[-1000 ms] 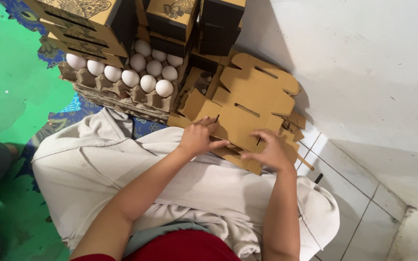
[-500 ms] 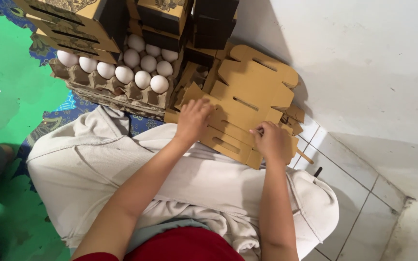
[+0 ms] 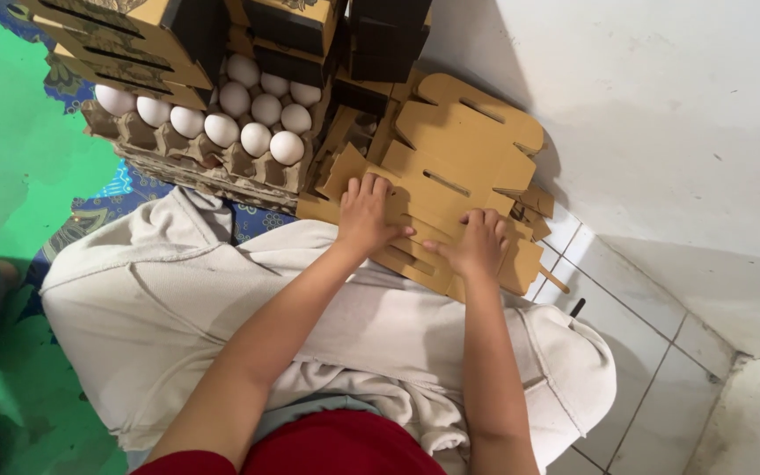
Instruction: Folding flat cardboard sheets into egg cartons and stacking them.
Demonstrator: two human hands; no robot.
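Observation:
A stack of flat brown die-cut cardboard sheets leans against the white wall in front of my knees. My left hand lies flat on the top sheet near its left edge, fingers spread. To its right, my right hand rests on the lower part of the same sheet, fingers curled over its edge. Whether either hand grips the sheet or only presses on it cannot be told. My legs in light trousers are crossed below.
A grey pulp tray with several white eggs stands at the left on more trays. Folded brown and black cartons are piled behind and over it. White tiles lie at the right, a green mat at the left.
Both hands have drawn closer together on the cardboard sheet, the left sliding down and right, the right moving left. The view has shifted slightly.

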